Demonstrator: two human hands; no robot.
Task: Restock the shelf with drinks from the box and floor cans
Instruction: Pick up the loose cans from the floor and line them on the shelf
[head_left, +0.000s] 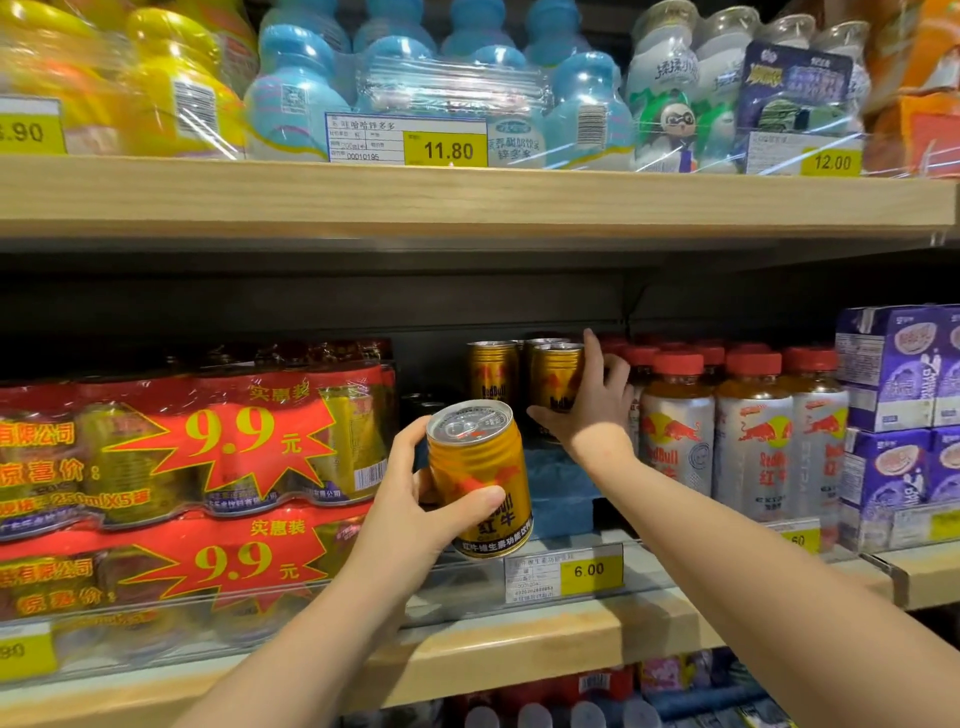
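While the left hand (410, 499) grips a gold can (480, 478) round its body, tilted, just in front of the shelf's front edge (519, 639), the right hand (587, 400) reaches deeper, fingers curled round a stacked gold can (553, 376) beside the red-capped bottles (675, 426); the held can looks rigid, smooth and probably full, so fairly heavy for its size; a grasp round mid-body seems safest; its sides may slip; its thin wall could dent.
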